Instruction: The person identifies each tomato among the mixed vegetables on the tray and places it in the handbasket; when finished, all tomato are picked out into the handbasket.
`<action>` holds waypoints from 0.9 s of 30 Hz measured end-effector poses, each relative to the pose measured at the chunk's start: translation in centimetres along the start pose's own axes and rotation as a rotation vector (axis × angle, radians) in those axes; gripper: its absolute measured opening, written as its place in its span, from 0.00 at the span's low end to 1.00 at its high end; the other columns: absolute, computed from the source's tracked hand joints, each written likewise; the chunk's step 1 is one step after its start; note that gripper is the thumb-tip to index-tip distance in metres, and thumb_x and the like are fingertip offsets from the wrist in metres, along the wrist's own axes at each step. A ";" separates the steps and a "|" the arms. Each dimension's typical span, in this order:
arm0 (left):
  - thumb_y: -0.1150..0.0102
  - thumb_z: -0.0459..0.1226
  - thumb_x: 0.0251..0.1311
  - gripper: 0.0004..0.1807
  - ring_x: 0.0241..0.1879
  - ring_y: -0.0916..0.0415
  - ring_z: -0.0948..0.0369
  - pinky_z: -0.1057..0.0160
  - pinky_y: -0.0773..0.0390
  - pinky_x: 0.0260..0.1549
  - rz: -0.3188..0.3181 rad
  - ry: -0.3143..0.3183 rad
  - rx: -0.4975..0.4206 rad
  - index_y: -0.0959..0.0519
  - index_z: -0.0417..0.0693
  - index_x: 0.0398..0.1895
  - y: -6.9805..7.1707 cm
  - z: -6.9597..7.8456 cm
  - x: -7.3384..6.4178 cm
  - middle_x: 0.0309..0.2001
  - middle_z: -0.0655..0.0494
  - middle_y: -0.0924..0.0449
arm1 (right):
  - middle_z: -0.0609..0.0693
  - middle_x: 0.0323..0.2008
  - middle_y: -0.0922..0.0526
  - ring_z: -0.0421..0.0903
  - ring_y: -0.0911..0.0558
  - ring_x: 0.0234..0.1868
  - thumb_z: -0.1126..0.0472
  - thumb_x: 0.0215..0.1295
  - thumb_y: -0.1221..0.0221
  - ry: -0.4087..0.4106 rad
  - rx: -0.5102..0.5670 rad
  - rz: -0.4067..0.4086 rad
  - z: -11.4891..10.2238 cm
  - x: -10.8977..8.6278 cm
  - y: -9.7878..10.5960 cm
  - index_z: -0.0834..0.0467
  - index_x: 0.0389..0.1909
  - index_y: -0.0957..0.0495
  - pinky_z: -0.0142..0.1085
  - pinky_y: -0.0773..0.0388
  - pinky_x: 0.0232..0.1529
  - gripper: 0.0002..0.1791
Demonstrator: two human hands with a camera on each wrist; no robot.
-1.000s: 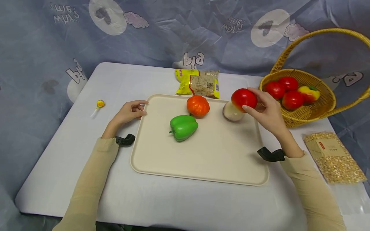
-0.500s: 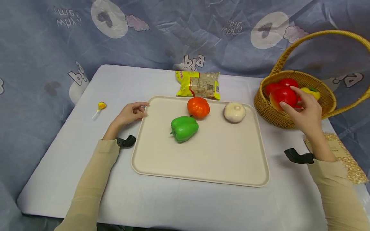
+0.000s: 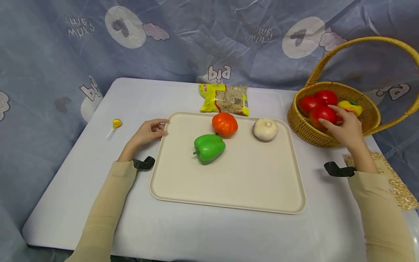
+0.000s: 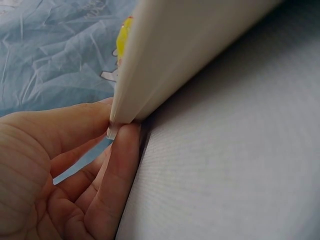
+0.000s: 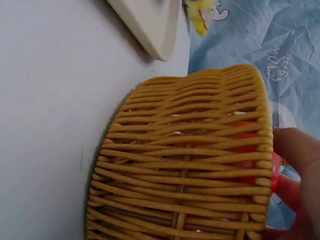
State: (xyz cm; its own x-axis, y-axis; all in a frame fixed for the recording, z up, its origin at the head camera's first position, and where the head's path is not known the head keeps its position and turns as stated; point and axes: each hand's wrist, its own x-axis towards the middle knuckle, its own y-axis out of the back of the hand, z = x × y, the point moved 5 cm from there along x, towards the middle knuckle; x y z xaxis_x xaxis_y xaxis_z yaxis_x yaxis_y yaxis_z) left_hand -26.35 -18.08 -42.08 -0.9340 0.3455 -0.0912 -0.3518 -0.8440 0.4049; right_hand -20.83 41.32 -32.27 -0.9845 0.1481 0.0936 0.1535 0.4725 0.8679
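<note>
My left hand pinches the left rim of a beige tray, thumb on one side and a finger underneath, as the left wrist view shows. At the far right my right hand reaches into a wicker basket. Its thumb and fingers are around a red apple, which sits low among other red fruit. In the right wrist view the basket's woven wall hides most of the apple. On the tray lie a green bell pepper, an orange pumpkin and a white garlic-like bulb.
Behind the tray lies a yellow snack bag. A lollipop is on the table's left side. A bag of corn kernels lies partly under the right forearm. The basket's tall handle arches above it.
My right hand has carried the apple from above the tray rightward and down into the basket. The bulb, earlier partly covered, now shows fully. The left hand stays at the tray rim.
</note>
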 end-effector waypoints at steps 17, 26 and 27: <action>0.44 0.28 0.59 0.26 0.25 0.31 0.71 0.74 0.22 0.27 -0.013 0.026 -0.032 0.33 0.33 0.62 0.0 2.0 -0.9 0.35 0.53 0.30 | 0.76 0.61 0.42 0.73 0.43 0.59 0.38 0.65 0.51 0.011 -0.115 -0.316 0.8 2.0 -1.8 0.62 0.70 0.47 0.69 0.47 0.58 0.42; 0.44 0.29 0.59 0.26 0.26 0.30 0.71 0.74 0.22 0.27 -0.009 0.027 -0.030 0.33 0.33 0.62 0.1 2.6 -1.4 0.35 0.53 0.30 | 0.79 0.58 0.43 0.74 0.46 0.58 0.34 0.64 0.55 0.006 -0.200 -0.235 0.5 2.2 -1.8 0.61 0.70 0.47 0.69 0.47 0.57 0.44; 0.44 0.29 0.59 0.26 0.26 0.30 0.71 0.74 0.22 0.27 -0.008 0.027 -0.032 0.33 0.33 0.62 0.2 2.5 -1.4 0.35 0.53 0.30 | 0.79 0.58 0.43 0.73 0.46 0.57 0.34 0.64 0.55 -0.002 -0.204 -0.224 0.5 2.3 -1.8 0.60 0.70 0.47 0.70 0.46 0.57 0.44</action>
State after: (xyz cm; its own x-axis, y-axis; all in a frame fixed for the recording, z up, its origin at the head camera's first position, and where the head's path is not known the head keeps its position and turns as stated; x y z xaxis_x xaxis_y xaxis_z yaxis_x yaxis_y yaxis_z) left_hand -24.94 -17.66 -39.58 -0.9323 0.3416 -0.1188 -0.3607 -0.8540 0.3750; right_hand -23.28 41.19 -33.86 -0.9918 0.0620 -0.1121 -0.0877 0.3093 0.9469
